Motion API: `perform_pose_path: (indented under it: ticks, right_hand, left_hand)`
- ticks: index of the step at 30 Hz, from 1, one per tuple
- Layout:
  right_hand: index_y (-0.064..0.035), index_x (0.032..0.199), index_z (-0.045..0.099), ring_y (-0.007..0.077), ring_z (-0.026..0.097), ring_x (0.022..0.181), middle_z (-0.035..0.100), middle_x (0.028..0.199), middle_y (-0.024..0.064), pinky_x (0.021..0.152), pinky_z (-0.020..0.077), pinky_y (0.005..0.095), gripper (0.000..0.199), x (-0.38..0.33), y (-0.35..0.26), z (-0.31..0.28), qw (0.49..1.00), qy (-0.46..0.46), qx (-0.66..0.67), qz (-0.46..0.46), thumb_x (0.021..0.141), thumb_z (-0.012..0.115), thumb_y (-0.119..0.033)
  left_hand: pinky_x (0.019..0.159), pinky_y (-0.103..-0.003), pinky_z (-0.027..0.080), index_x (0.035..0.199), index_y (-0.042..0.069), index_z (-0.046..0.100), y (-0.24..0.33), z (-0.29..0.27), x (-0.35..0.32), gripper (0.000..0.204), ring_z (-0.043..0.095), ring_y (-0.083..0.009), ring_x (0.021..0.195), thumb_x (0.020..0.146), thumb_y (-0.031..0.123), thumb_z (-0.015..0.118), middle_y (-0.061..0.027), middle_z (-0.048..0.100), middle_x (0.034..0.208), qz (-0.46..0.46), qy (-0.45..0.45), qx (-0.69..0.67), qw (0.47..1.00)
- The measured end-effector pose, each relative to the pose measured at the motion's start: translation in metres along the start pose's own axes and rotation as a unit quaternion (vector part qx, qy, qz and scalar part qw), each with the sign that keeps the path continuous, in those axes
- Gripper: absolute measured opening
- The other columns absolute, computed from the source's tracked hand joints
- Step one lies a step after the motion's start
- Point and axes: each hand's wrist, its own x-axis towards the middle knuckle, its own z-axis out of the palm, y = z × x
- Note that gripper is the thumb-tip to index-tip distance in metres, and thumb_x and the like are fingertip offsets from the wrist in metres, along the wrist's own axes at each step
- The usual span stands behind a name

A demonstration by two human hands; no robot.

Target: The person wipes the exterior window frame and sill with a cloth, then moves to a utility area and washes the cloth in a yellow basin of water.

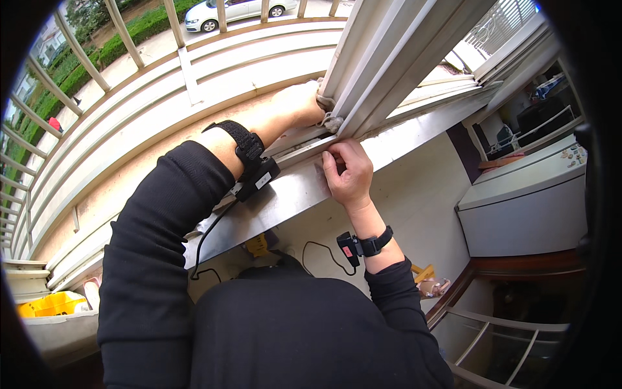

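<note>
My left hand reaches out past the window frame and presses a pale rag against the frame's lower corner, on the outer side. My right hand rests on the metal sill, fingers curled against the sliding track just below that corner. Both forearms wear black wrist straps with small devices. The fingertips of the left hand are hidden behind the frame.
A balcony ledge with railing bars runs beyond the window, with a hedge and a white car below. Inside, a white cabinet stands at right. A yellow bin sits at lower left. A metal rack lies lower right.
</note>
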Motion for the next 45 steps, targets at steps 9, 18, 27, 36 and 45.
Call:
perform_pose_path:
  ticks: [9,18,27,36,45]
  right_hand:
    - [-0.0040,0.078,0.063,0.0239,0.058,0.062,0.059,0.075,0.0083,0.054,0.0474,0.0339,0.008,-0.001,0.004,0.000,1.000,0.001,0.016,-0.015,0.079,0.070,-0.007]
    - [0.0005,0.085,0.064,0.0205,0.060,0.063,0.061,0.080,0.0090,0.057,0.0494,0.0290,0.004,0.000,-0.001,-0.001,0.999,-0.014,0.027,-0.041,0.085,0.067,-0.002]
    - [0.0013,0.087,0.063,0.0215,0.060,0.066,0.060,0.083,0.0103,0.060,0.0494,0.0300,0.003,0.001,-0.002,-0.001,0.997,-0.021,0.021,-0.074,0.087,0.064,-0.002]
    - [-0.0005,0.083,0.062,0.0226,0.056,0.064,0.058,0.077,0.0089,0.058,0.0452,0.0313,0.006,0.002,-0.011,0.004,0.998,0.003,0.017,-0.061,0.086,0.066,-0.004]
    - [-0.0015,0.083,0.062,0.0239,0.058,0.065,0.059,0.077,0.0089,0.058,0.0467,0.0317,0.009,0.002,-0.011,0.001,1.000,0.000,0.015,-0.027,0.085,0.068,-0.007]
  left_hand:
    - [0.101,-0.045,0.047,0.135,0.001,0.052,-0.051,-0.034,-0.096,0.044,0.059,-0.0399,0.119,0.093,0.011,0.056,-0.0267,0.061,0.126,0.033,-0.014,0.084,0.996]
    - [0.105,-0.045,0.044,0.143,0.001,0.042,-0.117,-0.094,-0.208,0.052,0.054,-0.0428,0.122,0.092,0.004,0.049,-0.0307,0.055,0.130,-0.039,-0.120,0.101,0.987]
    - [0.100,-0.046,0.045,0.127,-0.001,0.050,-0.184,-0.132,-0.308,0.040,0.055,-0.0429,0.116,0.087,0.000,0.053,-0.0269,0.058,0.119,-0.131,-0.141,0.151,0.970]
    - [0.085,-0.045,0.052,0.118,0.004,0.054,-0.215,-0.135,-0.343,0.041,0.062,-0.0402,0.102,0.078,-0.002,0.062,-0.0203,0.065,0.106,0.000,-0.027,0.219,0.975]
    - [0.077,-0.044,0.053,0.115,0.005,0.053,-0.201,-0.118,-0.298,0.041,0.065,-0.0390,0.090,0.076,-0.003,0.059,-0.0182,0.065,0.095,0.031,-0.055,0.248,0.967]
